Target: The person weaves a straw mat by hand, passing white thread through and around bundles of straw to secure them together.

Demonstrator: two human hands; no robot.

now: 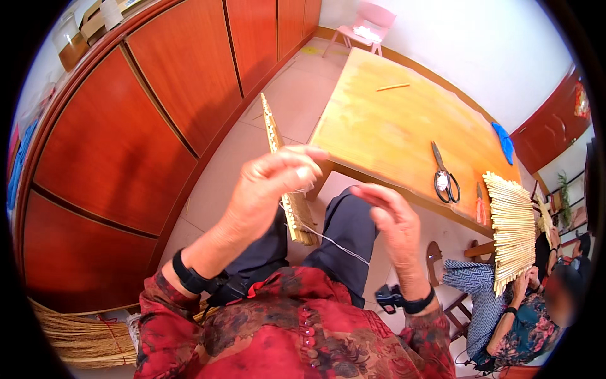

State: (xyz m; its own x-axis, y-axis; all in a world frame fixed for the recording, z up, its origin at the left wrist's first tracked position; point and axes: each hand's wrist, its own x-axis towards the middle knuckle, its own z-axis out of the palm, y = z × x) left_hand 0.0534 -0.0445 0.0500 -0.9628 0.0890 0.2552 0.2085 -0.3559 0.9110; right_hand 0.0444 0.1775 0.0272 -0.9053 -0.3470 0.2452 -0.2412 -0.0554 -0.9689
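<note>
A long, narrow bundle of pale straw stalks (297,225) stands tilted between my knees, white string wound along it. My left hand (265,186) is over its middle, thumb and fingers closed on the thin white string. More of that string (341,247) hangs in a loop across my right thigh. To the right of the bundle my right hand (394,224) is raised, fingers curved and apart, with nothing visible in them.
A wooden table (372,126) ahead carries scissors (444,177), orange-handled tool (480,205), blue cloth (503,140) and thin stick (392,86). Red cabinets (107,114) line the left, straw bundles (82,335) below. A seated co-worker (499,325) holds a straw mat (510,224). Pink chair (356,30) behind.
</note>
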